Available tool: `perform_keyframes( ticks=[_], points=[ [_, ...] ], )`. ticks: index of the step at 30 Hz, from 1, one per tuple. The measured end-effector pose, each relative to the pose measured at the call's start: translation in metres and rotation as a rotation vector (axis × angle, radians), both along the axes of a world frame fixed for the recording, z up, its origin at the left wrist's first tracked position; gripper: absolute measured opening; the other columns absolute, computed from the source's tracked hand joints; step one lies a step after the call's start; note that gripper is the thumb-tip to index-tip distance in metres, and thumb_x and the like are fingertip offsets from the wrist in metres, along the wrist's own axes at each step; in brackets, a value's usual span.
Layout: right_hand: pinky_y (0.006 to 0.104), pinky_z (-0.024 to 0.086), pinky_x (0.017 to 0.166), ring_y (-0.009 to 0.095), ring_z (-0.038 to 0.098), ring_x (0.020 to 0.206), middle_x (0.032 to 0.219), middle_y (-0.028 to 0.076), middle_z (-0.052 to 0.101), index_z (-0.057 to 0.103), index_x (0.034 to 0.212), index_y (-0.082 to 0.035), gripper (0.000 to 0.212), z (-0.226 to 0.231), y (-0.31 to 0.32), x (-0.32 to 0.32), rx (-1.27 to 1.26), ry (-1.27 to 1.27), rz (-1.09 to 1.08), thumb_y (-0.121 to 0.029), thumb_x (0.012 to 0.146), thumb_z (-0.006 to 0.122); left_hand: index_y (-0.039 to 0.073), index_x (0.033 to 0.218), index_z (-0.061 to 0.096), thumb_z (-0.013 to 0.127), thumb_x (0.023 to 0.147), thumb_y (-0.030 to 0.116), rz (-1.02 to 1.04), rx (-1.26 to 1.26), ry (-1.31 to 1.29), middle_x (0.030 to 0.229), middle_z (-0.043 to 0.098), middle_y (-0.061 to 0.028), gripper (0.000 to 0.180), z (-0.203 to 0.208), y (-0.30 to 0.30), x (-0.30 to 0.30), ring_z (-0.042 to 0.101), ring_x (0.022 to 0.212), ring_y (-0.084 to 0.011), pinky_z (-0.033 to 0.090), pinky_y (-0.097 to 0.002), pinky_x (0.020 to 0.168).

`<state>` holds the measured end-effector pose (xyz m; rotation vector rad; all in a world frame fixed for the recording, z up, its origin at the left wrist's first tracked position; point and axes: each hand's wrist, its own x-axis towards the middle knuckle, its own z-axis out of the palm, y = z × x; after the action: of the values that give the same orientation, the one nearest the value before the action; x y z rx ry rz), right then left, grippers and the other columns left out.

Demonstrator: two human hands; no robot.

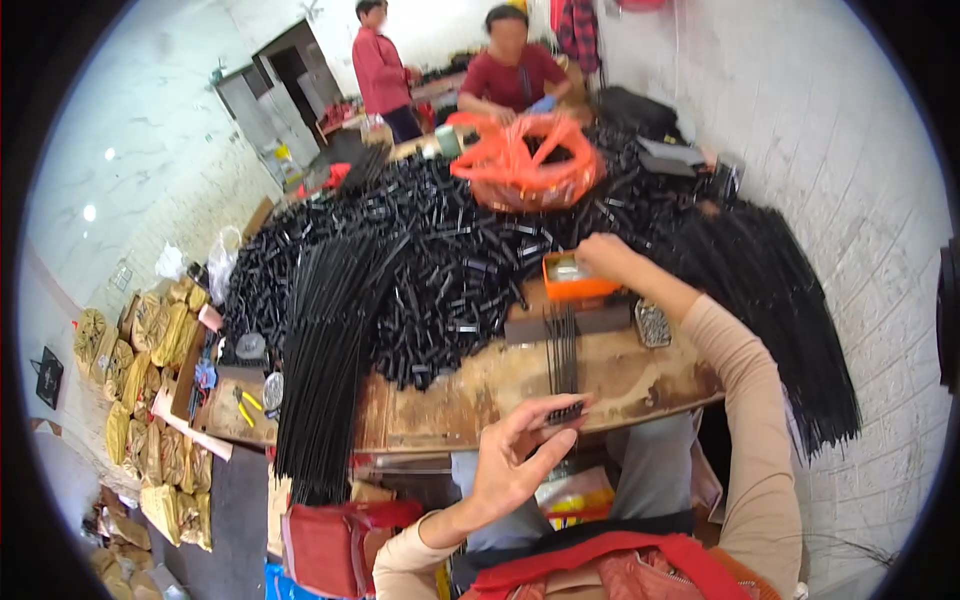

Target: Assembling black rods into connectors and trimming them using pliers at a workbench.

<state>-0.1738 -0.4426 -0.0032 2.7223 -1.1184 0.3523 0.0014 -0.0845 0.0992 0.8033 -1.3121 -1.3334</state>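
Near the table's front edge, my left hand pinches a small black part between thumb and fingers. Several thin black rods lie on the table just beyond it, pointing away from me. My right hand reaches to the small orange box, its fingers drawn together at the rim. Whatever those fingertips hold, if anything, is hidden. Something pale lies inside the box. To its right stands a small clear tray of metal pieces. A dark bar lies crosswise in front of the box.
A large heap of short black parts covers the table. Bundles of long black rods lie left and right. An orange plastic bag sits on the heap. Yellow-handled pliers rest at left. Two people are beyond the table.
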Motion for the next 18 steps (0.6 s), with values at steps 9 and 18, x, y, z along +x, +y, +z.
perform_keyframes(
  ticks=[9, 18],
  points=[
    [0.0409, 0.049, 0.068, 0.032, 0.062, 0.076, 0.080, 0.013, 0.063, 0.066, 0.082, -0.003, 0.013, 0.126, 0.121, -0.008, 0.223, -0.540, 0.282, -0.016, 0.082, 0.062, -0.003, 0.122, 0.060, 0.058, 0.090, -0.005, 0.138, -0.035, 0.002, 0.123, 0.061, -0.0156, 0.032, 0.010, 0.001, -0.007, 0.059, 0.112, -0.0193, 0.051, -0.0362, 0.098],
    [0.0350, 0.050, 0.065, 0.027, 0.061, 0.075, 0.087, 0.010, 0.059, 0.066, 0.116, -0.010, 0.041, 0.164, 0.302, -0.039, -0.061, -0.418, 0.382, 0.001, 0.076, 0.064, -0.001, 0.114, 0.066, 0.067, 0.088, 0.004, 0.199, 0.033, 0.030, 0.103, 0.069, -0.0063, 0.027, 0.015, -0.011, -0.004, 0.063, 0.091, -0.0086, 0.050, -0.0225, 0.084]
  ],
)
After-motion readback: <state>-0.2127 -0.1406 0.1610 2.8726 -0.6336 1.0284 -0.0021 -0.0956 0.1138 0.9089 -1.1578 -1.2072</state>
